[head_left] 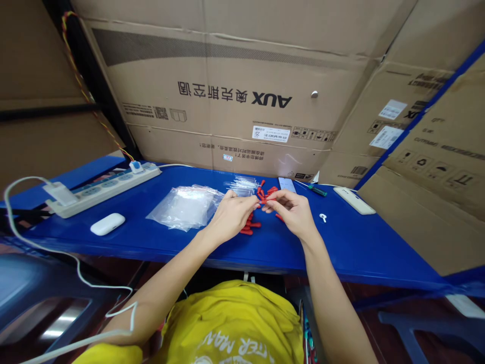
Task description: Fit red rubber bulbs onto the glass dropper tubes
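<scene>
Over the blue table my two hands meet fingertip to fingertip. My right hand [290, 206] is closed in a pinch on a small red rubber bulb [264, 200]. The fingers of my left hand [235, 211] are pinched together right beside it; what lies between them is hidden. Behind my hands more red bulbs [261, 191] lie loose, and another heap of red bulbs [247, 230] lies below my left hand. A bundle of thin clear tubes [244, 185] rests just beyond my left hand. Clear plastic bags [185, 206] lie left of it.
A white earbud case [107, 224] and a power strip [109, 188] with a plugged-in charger are on the left. On the right are a green-handled screwdriver [317, 190], a white earbud [323, 217] and a phone [354, 200]. Cardboard [227, 65] walls the back of the blue table [352, 247].
</scene>
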A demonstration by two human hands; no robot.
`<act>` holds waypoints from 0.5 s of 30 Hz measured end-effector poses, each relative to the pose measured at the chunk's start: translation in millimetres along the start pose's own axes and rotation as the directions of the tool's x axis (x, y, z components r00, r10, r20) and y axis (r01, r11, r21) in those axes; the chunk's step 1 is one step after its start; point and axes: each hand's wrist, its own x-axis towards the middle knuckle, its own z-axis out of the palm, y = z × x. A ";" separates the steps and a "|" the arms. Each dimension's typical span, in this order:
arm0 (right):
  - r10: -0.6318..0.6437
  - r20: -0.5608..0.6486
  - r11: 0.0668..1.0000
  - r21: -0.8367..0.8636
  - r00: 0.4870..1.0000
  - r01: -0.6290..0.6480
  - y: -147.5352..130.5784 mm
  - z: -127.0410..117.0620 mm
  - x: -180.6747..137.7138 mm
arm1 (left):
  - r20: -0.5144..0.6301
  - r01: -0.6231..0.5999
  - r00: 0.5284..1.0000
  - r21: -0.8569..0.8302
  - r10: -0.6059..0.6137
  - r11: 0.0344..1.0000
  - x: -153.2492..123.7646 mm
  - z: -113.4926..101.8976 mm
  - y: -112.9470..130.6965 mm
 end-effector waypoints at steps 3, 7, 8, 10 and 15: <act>-0.014 -0.009 1.000 -0.003 1.000 0.014 0.2 1.8 -0.5 | 0.001 0.000 1.000 0.014 0.000 1.000 -0.1 0.0 0.5; -0.022 -0.007 1.000 -0.005 1.000 0.022 1.4 3.2 -0.7 | -0.004 -0.010 1.000 0.019 0.010 1.000 -0.6 0.9 0.6; -0.021 -0.008 1.000 -0.007 1.000 0.021 1.8 3.6 -0.7 | -0.004 -0.011 1.000 0.019 0.011 1.000 -0.7 1.1 0.5; -0.016 -0.007 1.000 -0.015 1.000 0.016 2.3 4.5 -0.9 | -0.003 -0.009 1.000 0.022 0.009 1.000 -0.8 1.1 0.0; -0.001 0.026 1.000 -0.031 1.000 0.002 1.6 6.3 -0.4 | 0.007 0.009 1.000 0.019 -0.009 1.000 -0.4 -0.8 -0.9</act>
